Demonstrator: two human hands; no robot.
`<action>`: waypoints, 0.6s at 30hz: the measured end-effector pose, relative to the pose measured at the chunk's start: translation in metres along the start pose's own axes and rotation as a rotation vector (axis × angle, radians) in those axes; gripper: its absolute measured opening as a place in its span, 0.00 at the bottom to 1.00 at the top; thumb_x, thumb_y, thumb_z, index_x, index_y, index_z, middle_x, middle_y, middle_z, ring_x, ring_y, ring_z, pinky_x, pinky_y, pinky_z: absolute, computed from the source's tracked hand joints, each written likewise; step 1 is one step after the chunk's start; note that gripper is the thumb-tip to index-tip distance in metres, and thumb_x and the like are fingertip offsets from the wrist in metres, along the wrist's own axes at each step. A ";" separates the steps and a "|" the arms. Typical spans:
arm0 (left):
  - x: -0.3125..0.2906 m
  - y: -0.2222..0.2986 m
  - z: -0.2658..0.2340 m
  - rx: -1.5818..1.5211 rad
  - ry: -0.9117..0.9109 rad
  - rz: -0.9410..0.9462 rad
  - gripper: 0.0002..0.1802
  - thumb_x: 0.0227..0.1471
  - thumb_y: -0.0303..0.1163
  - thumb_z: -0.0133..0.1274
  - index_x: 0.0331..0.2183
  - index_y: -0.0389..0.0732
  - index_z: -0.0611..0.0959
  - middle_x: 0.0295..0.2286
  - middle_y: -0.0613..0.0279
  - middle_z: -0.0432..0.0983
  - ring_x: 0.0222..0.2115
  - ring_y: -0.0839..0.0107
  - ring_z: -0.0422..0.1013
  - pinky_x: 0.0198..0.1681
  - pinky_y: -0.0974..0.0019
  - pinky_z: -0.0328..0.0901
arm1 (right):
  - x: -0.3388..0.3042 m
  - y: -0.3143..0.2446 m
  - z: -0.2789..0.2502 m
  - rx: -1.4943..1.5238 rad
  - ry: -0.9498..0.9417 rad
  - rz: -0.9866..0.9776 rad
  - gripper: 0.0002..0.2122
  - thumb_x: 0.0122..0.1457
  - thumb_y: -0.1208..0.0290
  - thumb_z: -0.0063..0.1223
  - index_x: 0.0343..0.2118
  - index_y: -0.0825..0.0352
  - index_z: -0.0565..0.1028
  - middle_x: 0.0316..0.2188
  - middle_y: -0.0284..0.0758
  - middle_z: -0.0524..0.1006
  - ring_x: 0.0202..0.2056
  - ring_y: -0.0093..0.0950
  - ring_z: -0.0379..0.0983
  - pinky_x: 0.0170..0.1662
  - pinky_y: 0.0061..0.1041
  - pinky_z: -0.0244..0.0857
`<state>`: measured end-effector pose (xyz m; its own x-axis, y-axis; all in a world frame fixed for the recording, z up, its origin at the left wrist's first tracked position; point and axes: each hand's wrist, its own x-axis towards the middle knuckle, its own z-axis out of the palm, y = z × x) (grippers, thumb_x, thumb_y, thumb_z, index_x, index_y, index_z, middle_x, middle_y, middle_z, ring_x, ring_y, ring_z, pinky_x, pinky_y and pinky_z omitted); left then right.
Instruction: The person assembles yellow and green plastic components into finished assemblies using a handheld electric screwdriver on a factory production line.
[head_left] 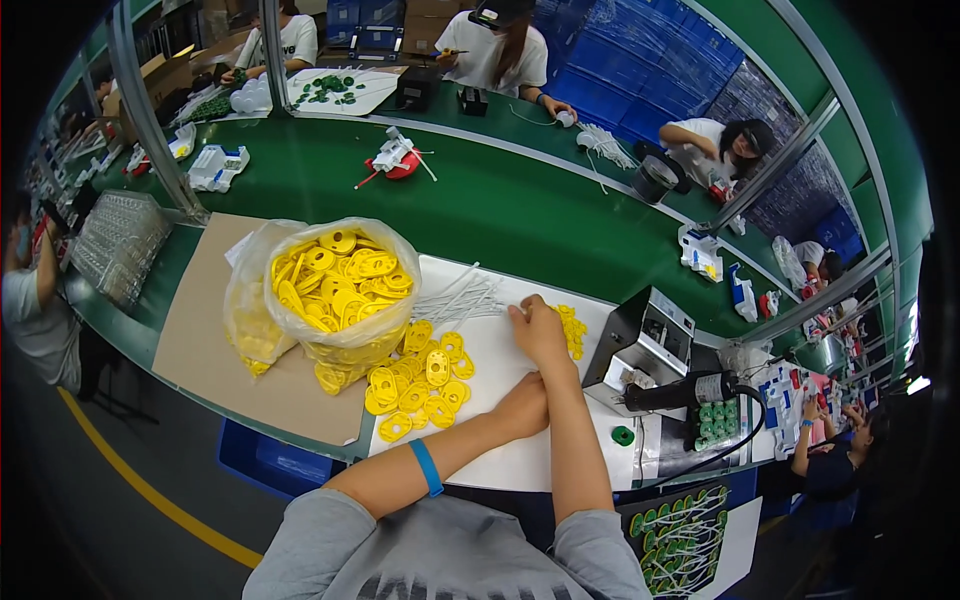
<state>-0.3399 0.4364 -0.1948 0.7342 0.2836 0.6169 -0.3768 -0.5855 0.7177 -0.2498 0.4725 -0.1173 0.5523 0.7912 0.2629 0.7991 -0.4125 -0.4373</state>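
Note:
My right hand (538, 325) is over the white work surface, its fingers curled beside a spread of thin white strips (460, 298) that look like cable ties. What those fingers hold, if anything, is too small to make out. A little pile of small yellow pieces (573, 332) lies just right of it. My left hand (522, 408) is lower down, partly behind my right forearm, with its fingers hidden. Left of it, flat yellow oval plates with holes (412, 390) lie loose in a heap. An open plastic bag (345, 345) full of such plates stands behind them.
Right of my hands stands a metal-and-black machine (645, 350), with a black cylindrical tool (680, 393) and cable before it. A green disc (623, 436) lies nearby. Cardboard (200, 330) is under the bag. A green conveyor belt (480, 215) runs beyond, with people working across it.

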 end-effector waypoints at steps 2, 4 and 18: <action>-0.003 0.001 -0.005 -0.043 0.024 -0.033 0.14 0.47 0.24 0.59 0.39 0.34 0.81 0.38 0.42 0.78 0.43 0.43 0.72 0.50 0.51 0.67 | 0.014 -0.015 0.005 0.131 -0.076 0.009 0.17 0.61 0.62 0.58 0.43 0.72 0.76 0.31 0.53 0.81 0.36 0.48 0.80 0.43 0.41 0.73; -0.003 0.004 -0.008 -0.044 0.058 -0.011 0.14 0.44 0.22 0.60 0.38 0.34 0.82 0.38 0.42 0.79 0.41 0.43 0.73 0.48 0.50 0.68 | 0.026 -0.021 0.010 0.168 -0.034 -0.006 0.18 0.59 0.61 0.60 0.44 0.72 0.77 0.28 0.50 0.82 0.35 0.46 0.81 0.41 0.39 0.73; -0.007 0.007 0.001 -0.124 -0.039 -0.089 0.17 0.50 0.26 0.57 0.44 0.36 0.81 0.40 0.42 0.78 0.46 0.45 0.72 0.50 0.51 0.67 | -0.011 -0.058 -0.018 0.863 0.047 -0.295 0.07 0.61 0.77 0.58 0.42 0.68 0.79 0.43 0.38 0.80 0.44 0.23 0.76 0.44 0.22 0.70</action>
<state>-0.3473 0.4293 -0.1948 0.7881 0.2991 0.5379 -0.3745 -0.4605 0.8048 -0.2982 0.4794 -0.0799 0.3780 0.7842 0.4921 0.4646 0.2991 -0.8335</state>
